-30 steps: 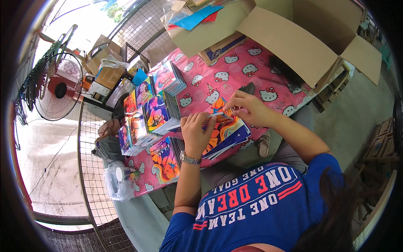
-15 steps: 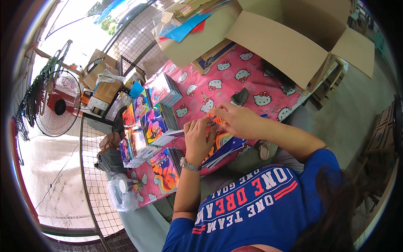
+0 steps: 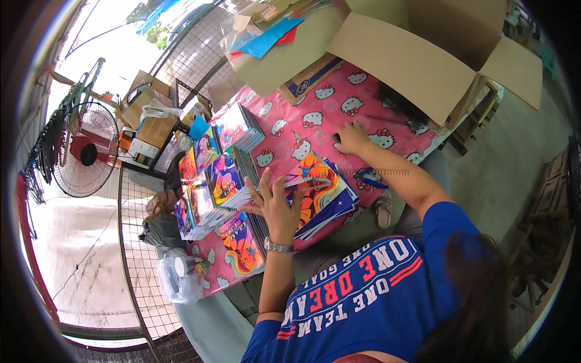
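Far left: a standing fan sits outside the wire mesh, with cardboard boxes stacked just to its right. On the near-left corner of the surface, which carries a pink cartoon-cat cloth, there is a clear plastic bag and a paper cup. Next come rows of colourful notebooks in overlapping stacks, one taller stack farther back, and a single orange-cover notebook lying near the front edge. Your left hand is flat with fingers spread, palm pressing on the left edge of the bright stack of notebooks in front of you; grip is spread, not pinching anything. That stack sits at the front edge of the surface, fanned and slightly overhanging it. A wristwatch is on your left wrist. Your right hand is farther back and to the right, well apart from the stack, palm down on the cloth with fingers spread; can't tell whether it covers anything. A blue pen-like item lies below your right forearm. Big open cardboard box occupies the far right of the surface.
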A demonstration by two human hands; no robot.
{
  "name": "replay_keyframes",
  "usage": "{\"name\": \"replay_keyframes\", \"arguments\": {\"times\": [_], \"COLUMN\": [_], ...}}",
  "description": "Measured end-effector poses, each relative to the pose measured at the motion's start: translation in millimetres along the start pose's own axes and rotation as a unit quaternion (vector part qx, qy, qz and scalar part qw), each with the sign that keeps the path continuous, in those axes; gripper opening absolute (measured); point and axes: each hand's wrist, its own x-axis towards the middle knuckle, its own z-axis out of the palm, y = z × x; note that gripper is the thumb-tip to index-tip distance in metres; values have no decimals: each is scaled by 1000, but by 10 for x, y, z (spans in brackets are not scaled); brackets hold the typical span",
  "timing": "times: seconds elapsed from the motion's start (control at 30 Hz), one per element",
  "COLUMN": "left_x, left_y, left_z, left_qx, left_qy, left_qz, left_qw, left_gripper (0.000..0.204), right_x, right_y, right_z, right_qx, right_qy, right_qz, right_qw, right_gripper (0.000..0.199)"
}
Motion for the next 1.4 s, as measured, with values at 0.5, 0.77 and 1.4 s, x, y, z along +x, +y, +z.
{"name": "replay_keyframes", "arguments": {"times": [0.5, 0.77, 1.4], "left_x": [227, 278, 280], "left_y": [52, 20, 46], "left_z": [35, -72, -60], "left_qx": [-129, -132, -181], "left_qy": [-33, -92, -73], "left_qz": [116, 136, 102], "left_qw": [984, 978, 975], "left_gripper": [38, 36, 43], "right_x": [-487, -500, -416], "right_y": [-441, -544, -680], "right_z": [-1125, -1138, -1143], "right_qx": [505, 626, 565], "right_qy": [-417, -442, -465], "right_qz": [-284, -334, -354], "right_qw": [700, 549, 583], "right_gripper": [59, 59, 59]}}
